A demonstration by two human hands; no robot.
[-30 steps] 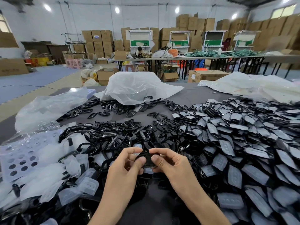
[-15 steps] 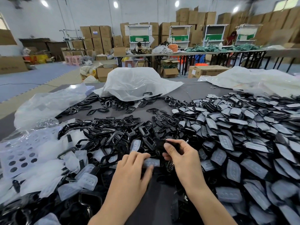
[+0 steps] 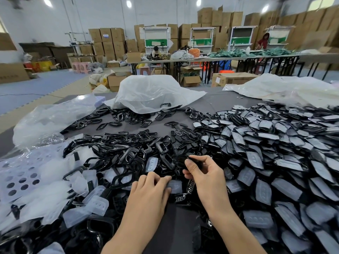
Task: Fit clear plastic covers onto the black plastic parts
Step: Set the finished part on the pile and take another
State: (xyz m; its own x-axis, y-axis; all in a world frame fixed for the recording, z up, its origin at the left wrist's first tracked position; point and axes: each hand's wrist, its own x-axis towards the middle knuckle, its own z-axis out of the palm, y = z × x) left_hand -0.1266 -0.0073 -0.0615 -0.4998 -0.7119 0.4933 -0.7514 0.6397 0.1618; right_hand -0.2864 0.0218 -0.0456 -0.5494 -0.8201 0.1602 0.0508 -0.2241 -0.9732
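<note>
Hands separate | right hand (image 3: 205,175) pinches black part (image 3: 181,159) | left hand (image 3: 150,191) pinches clear cover (image 3: 175,186), just near of it, lying left-right

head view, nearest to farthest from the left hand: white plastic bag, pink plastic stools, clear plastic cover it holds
1. Clear plastic cover: in the left hand.
2. White plastic bag: table's far side.
3. Pink plastic stools: floor, far left.

Right hand (image 3: 205,173) pinching black part (image 3: 181,159), left hand (image 3: 150,187) holding clear cover (image 3: 175,186)
</note>
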